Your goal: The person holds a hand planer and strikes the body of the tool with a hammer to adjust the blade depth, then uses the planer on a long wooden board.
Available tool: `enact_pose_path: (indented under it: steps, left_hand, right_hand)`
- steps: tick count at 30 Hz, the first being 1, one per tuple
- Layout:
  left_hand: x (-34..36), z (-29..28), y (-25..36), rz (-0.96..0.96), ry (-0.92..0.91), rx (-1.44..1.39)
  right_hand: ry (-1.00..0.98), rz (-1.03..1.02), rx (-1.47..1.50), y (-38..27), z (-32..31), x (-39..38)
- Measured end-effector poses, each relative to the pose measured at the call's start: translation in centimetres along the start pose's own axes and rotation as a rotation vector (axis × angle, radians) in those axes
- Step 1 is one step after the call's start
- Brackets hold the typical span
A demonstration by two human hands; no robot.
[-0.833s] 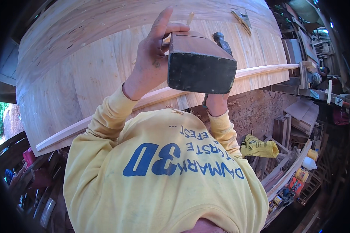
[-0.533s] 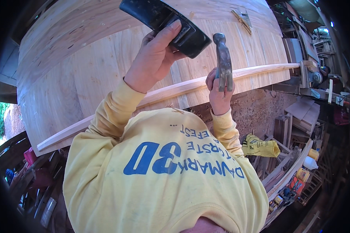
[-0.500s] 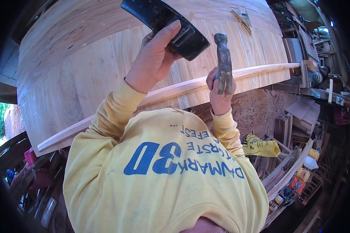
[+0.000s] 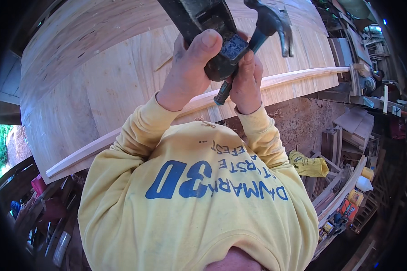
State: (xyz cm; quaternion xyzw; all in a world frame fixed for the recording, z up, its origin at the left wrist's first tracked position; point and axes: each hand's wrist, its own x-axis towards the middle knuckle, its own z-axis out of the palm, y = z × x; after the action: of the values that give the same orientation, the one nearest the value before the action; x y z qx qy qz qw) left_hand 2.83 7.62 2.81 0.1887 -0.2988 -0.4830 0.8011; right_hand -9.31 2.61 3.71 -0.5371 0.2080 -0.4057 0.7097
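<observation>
My left hand (image 4: 185, 74) grips a black, block-shaped hand plane (image 4: 192, 18), its thumb pressed along the near end. That end has a rounded edge and a speckled blue patch, and a recess opens in the body behind it. In my right hand (image 4: 248, 83) is a claw hammer (image 4: 271, 25) with a dark metal head and a blue-and-black handle. The hammer head is up beside the plane, claw toward the right. The handle crosses close behind the plane's near end; whether they touch I cannot tell. Both hands are held above the wooden panel.
A broad, pale wooden panel (image 4: 108, 77) lies under my hands, with a long wooden strip (image 4: 298, 76) along its near edge. A thin sliver of wood (image 4: 163, 63) rests on it. At the right are a yellow bag (image 4: 308, 165), stacked boards (image 4: 355, 126) and cluttered offcuts.
The hand plane has moved right and been tilted, showing its recess and near end. My right hand has raised and turned the hammer, bringing it up against or beside the plane.
</observation>
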Motion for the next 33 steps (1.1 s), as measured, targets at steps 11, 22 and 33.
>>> enact_pose_path:
  steps: [11, 22, 33]
  left_hand:
    - [3.1, -2.4, -0.5, 0.122, 0.452, 0.303]
    - [3.3, -2.0, -0.6, 0.233, 0.452, 0.513]
    - [3.5, -2.5, -0.3, 0.317, 0.464, 0.533]
  right_hand:
    - [-0.121, -0.090, -0.630, 2.3, -6.0, -4.8]
    - [-0.090, -0.234, -0.934, 1.6, -5.2, -3.9]
    - [0.001, -0.155, -0.711, 2.3, -6.0, -4.3]
